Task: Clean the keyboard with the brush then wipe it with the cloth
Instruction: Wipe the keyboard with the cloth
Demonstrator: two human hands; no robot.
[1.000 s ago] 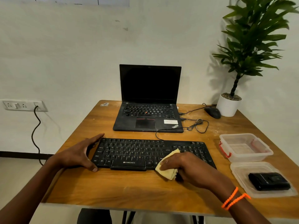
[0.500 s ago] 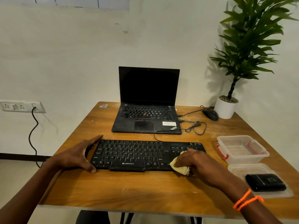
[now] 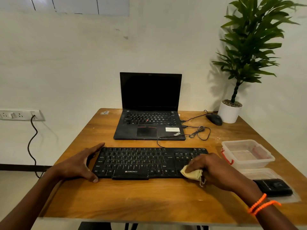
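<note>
The right hand has slid along since a second ago, when it worked near the middle of the front edge just right of the space bar; now it sits over the right end of the keyboard, by the number pad, and the cloth has travelled with it. The view has shifted a little too, while the left hand has not budged from the keyboard's left end. Look at the grip: the right hand's fingers are curled down over the pale yellow cloth, bunching it against the keys at the front right corner, with a crumpled fold poking out under the palm toward the wooden table. The left hand is spread wide, thumb along the near left corner and fingers reaching round the far left corner, bracing the keyboard without closing on it. The keyboard lies flat in front of the open laptop, whose screen is dark. To the right stands a clear plastic container, and just nearer, its lid carries a black device. Two orange bands circle the right wrist.
</note>
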